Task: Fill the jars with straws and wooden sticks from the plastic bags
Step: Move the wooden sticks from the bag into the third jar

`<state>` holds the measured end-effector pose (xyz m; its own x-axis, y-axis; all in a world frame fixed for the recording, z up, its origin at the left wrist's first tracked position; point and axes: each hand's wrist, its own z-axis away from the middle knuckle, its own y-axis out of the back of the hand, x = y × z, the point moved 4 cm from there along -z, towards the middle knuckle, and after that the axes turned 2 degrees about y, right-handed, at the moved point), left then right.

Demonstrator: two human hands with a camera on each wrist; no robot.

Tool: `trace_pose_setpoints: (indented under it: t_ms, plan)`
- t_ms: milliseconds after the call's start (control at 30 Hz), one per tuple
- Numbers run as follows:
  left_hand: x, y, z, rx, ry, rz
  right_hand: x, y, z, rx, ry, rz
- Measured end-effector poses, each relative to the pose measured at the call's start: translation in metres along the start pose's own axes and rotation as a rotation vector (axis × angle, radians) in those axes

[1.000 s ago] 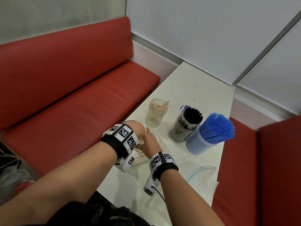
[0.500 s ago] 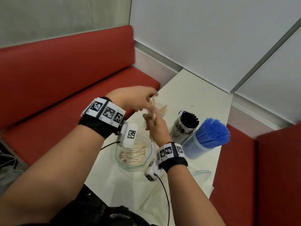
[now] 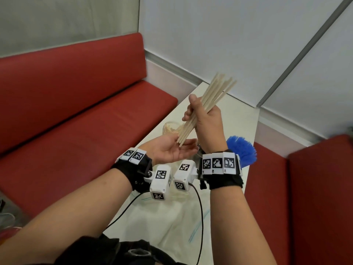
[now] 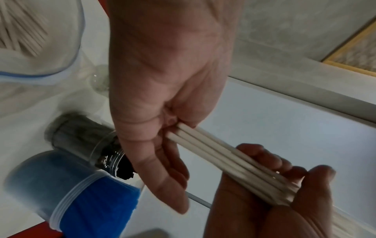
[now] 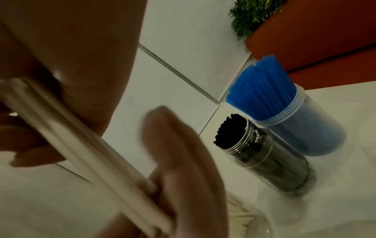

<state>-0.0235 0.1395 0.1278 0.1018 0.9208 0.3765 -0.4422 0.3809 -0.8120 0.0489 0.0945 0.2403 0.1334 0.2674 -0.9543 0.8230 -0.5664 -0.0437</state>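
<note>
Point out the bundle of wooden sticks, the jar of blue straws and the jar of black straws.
wooden sticks (image 3: 214, 100): head view, middle of the bundle above the right hand.
jar of blue straws (image 5: 301, 127): right wrist view, on its clear wall.
jar of black straws (image 5: 270, 162): right wrist view, on its side wall.

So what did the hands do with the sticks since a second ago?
Both hands came up off the table. The right hand now grips a bundle of wooden sticks raised high and tilted; a second ago both hands were low at the bag. The left hand has opened flat under the sticks' lower ends. The blue straw jar and black straw jar stayed put.
</note>
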Motion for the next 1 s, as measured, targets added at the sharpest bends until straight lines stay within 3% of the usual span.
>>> trace_pose_setpoints:
  t_ms: [300,533,733,900,1000]
  plan:
    - [-0.002,-0.002,-0.005,0.036,0.063,0.041,0.003,0.014,0.009,0.050,-0.052,-0.015]
    - [-0.001,0.004,-0.008,0.081,0.124,0.014,0.005,0.011,0.008,-0.007,-0.072,-0.006]
    - [0.008,0.030,-0.012,0.174,0.068,0.021,0.013,0.017,0.003,-0.093,-0.119,-0.016]
    - [0.007,0.066,-0.011,0.251,0.047,-0.123,0.030,0.031,0.003,-0.273,-0.317,0.294]
    - [0.006,0.079,-0.013,0.282,0.044,-0.173,0.041,0.031,0.005,-0.365,-0.442,0.262]
